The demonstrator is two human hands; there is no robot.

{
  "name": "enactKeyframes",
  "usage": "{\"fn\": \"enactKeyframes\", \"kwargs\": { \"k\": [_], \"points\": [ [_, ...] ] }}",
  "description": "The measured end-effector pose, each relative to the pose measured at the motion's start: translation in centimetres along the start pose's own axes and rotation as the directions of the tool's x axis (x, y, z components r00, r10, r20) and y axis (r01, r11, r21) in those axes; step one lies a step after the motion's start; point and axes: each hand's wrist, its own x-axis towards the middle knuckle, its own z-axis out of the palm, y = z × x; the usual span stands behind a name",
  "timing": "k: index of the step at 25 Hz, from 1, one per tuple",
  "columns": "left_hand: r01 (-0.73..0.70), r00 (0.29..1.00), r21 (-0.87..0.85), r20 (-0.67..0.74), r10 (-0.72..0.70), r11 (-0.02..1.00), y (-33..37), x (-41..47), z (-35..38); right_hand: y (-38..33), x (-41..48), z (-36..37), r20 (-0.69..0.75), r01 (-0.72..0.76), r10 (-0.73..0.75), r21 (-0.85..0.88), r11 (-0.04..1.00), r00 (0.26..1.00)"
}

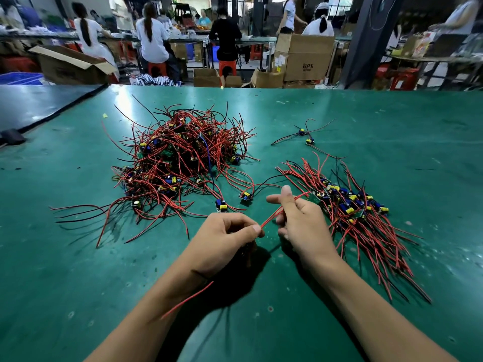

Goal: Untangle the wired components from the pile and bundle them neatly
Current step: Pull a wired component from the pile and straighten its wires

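Left hand and right hand both pinch one red wire, stretched between them. It looks light and bendy (best held near its little board). Tangled pile sits on the tabletop beyond the left hand.

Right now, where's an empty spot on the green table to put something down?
Bare mat lies near-left, below the tangled pile and left of the left hand. More lies far right, past the sorted bundle and two loose components. Crowded: the gap between pile and bundle, where the right hand and left hand hold a red wire.
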Motion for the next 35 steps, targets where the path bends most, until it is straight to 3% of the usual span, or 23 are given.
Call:
{"fn": "enactKeyframes", "kwargs": {
  "k": [2,3,6,9,11,13,22,25,27,29,31,33,35],
  "points": [
    [-0.014,0.998,0.042,-0.057,0.016,0.999,-0.4,-0.1,0.1,-0.2,-0.4,0.3,0.166,-0.183,0.152,0.193,0.964,0.974],
    [-0.018,0.997,0.054,-0.073,0.022,0.998,-0.5,-0.1,0.1,-0.2,-0.6,0.4,0.244,-0.226,0.175,0.199,0.953,0.954],
    [-0.032,0.997,0.116,-0.069,0.04,0.993,-0.5,-0.1,0.3,0.1,-1.2,0.6,0.328,-0.177,0.127,0.128,0.976,0.936],
    [-0.014,0.998,0.133,-0.054,0.021,0.991,-0.4,-0.1,-0.1,0.1,-0.7,0.2,0.181,-0.046,0.053,-0.043,0.998,0.982],
    [-0.002,1.0,0.171,-0.025,0.006,0.985,-0.4,0.0,-0.3,0.1,-0.2,-0.2,0.071,0.065,-0.049,-0.242,0.968,0.996],
    [0.006,1.0,0.212,0.005,-0.007,0.977,-0.4,0.0,-0.3,0.1,0.0,-0.4,-0.002,0.11,-0.118,-0.337,0.935,0.993],
    [0.03,0.992,0.086,0.117,-0.04,0.996,-0.3,0.3,-1.2,-0.1,0.1,-0.6,-0.178,0.237,-0.327,-0.394,0.888,0.928],
    [0.038,0.99,0.076,0.132,-0.048,0.996,-0.2,0.3,-1.4,0.1,0.2,-0.8,-0.166,0.306,-0.436,-0.498,0.812,0.885],
    [0.05,0.988,0.069,0.144,-0.06,0.996,0.0,0.3,-1.5,0.0,0.3,-0.8,-0.148,0.279,-0.398,-0.501,0.82,0.905],
    [0.069,0.986,0.061,0.15,-0.078,0.996,0.1,0.3,-1.6,-0.4,0.3,-0.5,-0.122,0.195,-0.26,-0.391,0.9,0.958],
    [0.081,0.985,0.042,0.149,-0.086,0.996,0.2,0.3,-1.6,-0.9,0.4,-0.6,-0.058,-0.008,0.007,-0.018,1.0,0.998],
    [0.095,0.985,0.0,0.142,-0.094,0.995,0.2,0.2,-1.6,-1.9,0.5,-1.3,0.133,-0.305,0.275,0.369,0.878,0.952],
    [0.109,0.985,-0.035,0.139,-0.103,0.993,0.3,0.2,-1.7,-2.7,0.7,-2.0,0.297,-0.475,0.371,0.544,0.692,0.88]
  ]
}}
